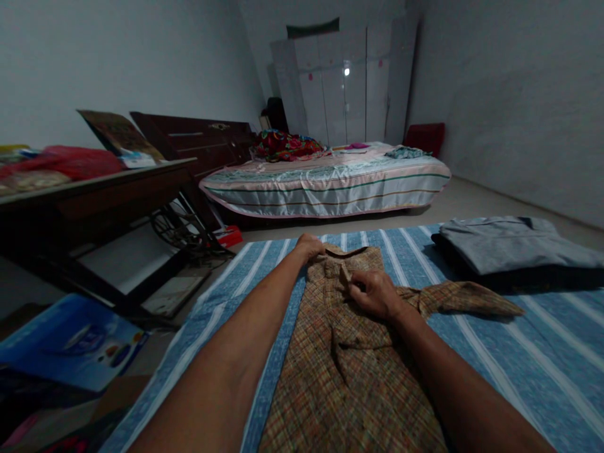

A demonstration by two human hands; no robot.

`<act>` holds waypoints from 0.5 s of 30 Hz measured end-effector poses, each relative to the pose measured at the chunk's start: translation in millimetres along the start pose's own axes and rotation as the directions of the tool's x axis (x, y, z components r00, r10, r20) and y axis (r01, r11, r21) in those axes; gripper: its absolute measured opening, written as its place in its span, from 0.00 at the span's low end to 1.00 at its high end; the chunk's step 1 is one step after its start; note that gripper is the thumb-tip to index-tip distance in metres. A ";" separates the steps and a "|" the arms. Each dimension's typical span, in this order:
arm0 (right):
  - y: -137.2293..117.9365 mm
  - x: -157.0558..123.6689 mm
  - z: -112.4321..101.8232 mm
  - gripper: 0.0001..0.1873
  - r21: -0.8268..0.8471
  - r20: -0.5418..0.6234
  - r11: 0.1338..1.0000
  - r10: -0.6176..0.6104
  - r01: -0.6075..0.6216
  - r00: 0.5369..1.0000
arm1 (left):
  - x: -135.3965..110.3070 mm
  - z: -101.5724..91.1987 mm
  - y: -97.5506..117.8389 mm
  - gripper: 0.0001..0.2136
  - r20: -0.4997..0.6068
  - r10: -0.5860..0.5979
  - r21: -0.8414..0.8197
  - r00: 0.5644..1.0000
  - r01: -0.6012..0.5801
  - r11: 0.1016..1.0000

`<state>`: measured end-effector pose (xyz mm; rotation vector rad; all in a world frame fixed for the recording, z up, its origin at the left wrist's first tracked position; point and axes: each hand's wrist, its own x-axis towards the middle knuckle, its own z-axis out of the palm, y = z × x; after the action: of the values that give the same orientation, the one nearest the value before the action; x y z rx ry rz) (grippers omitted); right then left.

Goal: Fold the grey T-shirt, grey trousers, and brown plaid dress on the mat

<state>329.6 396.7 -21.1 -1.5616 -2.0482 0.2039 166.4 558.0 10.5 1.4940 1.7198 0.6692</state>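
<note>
A brown plaid shirt lies spread on a blue-and-white striped cloth, its neck end away from me. One sleeve stretches out to the right. My left hand is closed at the shirt's far left corner, beside the neckline; its fingertips are partly hidden. My right hand pinches a raised collar tip between thumb and fingers, near the middle of the shirt's upper part. The forearm below it crosses over the right side of the shirt.
Folded grey and black clothes lie at the right on the striped cloth. Beyond stands a bed with a satin cover. On the left are a sewing-machine table and a blue box. A wardrobe stands at the back.
</note>
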 end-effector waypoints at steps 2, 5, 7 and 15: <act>2.2 1.2 0.5 0.11 0.142 0.011 0.990 0.015 -0.017 1.000 | -1.0 -1.6 -2.8 0.10 0.025 0.005 -0.011 1.000 -0.005 1.000; 8.8 4.4 -0.4 0.11 0.411 0.026 0.910 0.038 -0.045 0.999 | -2.4 -5.1 -5.9 0.08 0.047 0.004 -0.022 0.999 -0.003 1.000; 15.0 6.6 -4.1 0.12 0.579 0.024 0.813 0.056 -0.059 0.998 | -2.5 -6.6 -7.1 0.06 0.035 -0.003 -0.032 0.999 0.004 0.999; 37.0 5.2 -7.5 0.12 0.810 0.082 0.532 0.317 -0.248 0.945 | 2.4 -3.7 -9.7 0.11 -0.056 -0.019 -0.179 0.998 0.009 0.984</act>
<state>363.8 411.6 -29.2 -1.2179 -1.2639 1.0456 157.6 558.9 4.6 1.3489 1.6636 0.8437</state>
